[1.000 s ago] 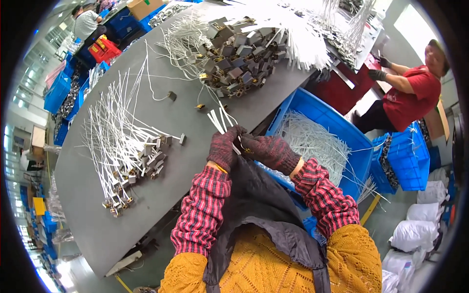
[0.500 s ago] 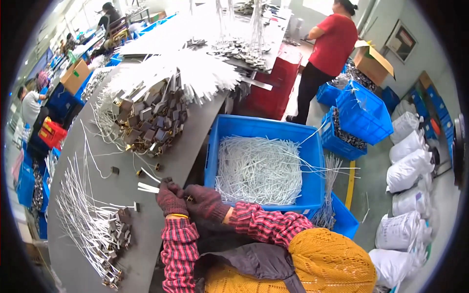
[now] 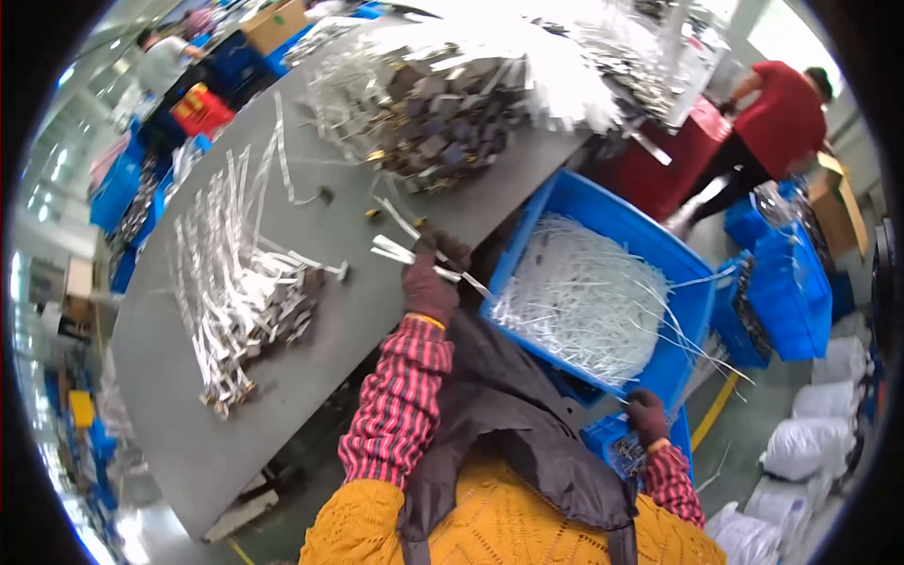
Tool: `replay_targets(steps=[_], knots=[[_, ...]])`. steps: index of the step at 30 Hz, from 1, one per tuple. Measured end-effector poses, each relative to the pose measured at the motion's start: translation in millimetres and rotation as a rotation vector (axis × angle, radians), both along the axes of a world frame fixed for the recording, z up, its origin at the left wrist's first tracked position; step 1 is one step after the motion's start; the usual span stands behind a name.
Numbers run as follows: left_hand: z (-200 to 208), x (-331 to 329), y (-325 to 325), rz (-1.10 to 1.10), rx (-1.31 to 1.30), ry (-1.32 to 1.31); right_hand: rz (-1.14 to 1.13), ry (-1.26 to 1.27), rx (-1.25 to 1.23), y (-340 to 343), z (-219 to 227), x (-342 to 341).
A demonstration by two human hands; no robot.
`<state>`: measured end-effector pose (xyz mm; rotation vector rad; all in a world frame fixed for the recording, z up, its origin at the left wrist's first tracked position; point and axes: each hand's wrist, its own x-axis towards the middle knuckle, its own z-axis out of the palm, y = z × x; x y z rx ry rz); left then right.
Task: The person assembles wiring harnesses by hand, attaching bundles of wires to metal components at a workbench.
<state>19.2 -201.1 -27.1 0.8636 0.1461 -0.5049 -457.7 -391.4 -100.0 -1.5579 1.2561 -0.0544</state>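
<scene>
My left hand (image 3: 431, 287), in a dark knitted glove, is closed around a few thin white cables (image 3: 391, 249) over the near edge of the grey table (image 3: 320, 428). Their pale ends stick out to its left, and another strand shows on its right side. My right hand (image 3: 646, 418), gloved alike, is lowered at the right beside a small blue bin (image 3: 603, 435) holding dark small parts. Its fingers are curled, with a small pale tip at them; what it grips is too small to make out.
A large blue crate (image 3: 692, 363) full of white strands stands against the table. On the table lie a loose cable bundle with dark ends (image 3: 254, 311) and a big heap of dark blocks (image 3: 443, 127). A person in red (image 3: 777, 118) bends at the back right, near white sacks (image 3: 815, 443).
My right hand has left my left hand and moved down and right to the small bin. My left hand keeps its cables. The view has turned, and the person in red now bends forward.
</scene>
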Motion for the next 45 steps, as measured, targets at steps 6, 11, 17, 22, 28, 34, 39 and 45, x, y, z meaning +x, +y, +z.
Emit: replay_targets(steps=[6,11,17,22,28,34,39,45], knots=[[17.9,33.1,49.4,0.179,-0.183,-0.064,-0.158,0.004,0.016,-33.2,-23.6,-74.0],[37.1,46.0,77.0,0.218,-0.119,-0.103,-0.131,-0.01,-0.032,-53.4,-50.0,-73.2],[32.4,29.7,91.4,0.144,-0.098,-0.094,-0.138,-0.004,0.004,-30.5,-13.2,-22.8],[34.8,-42.1,76.3,-0.093,-0.018,-0.201,0.256,-0.296,0.032,26.3,0.2,139.4],[22.7,-46.2,101.3,-0.133,0.227,-0.464,0.614,-0.766,-0.102,146.3,90.5,345.7],[42.8,-14.7,146.2,0.163,0.229,-0.414,0.702,-0.684,-0.015,177.4,103.3,373.1],[45.0,-12.1,156.9,0.178,0.092,-0.273,0.832,-0.731,-0.236,211.7,122.3,405.1],[45.3,10.6,185.1,0.207,0.254,-0.285,0.814,-0.692,0.012,243.4,123.9,439.0]])
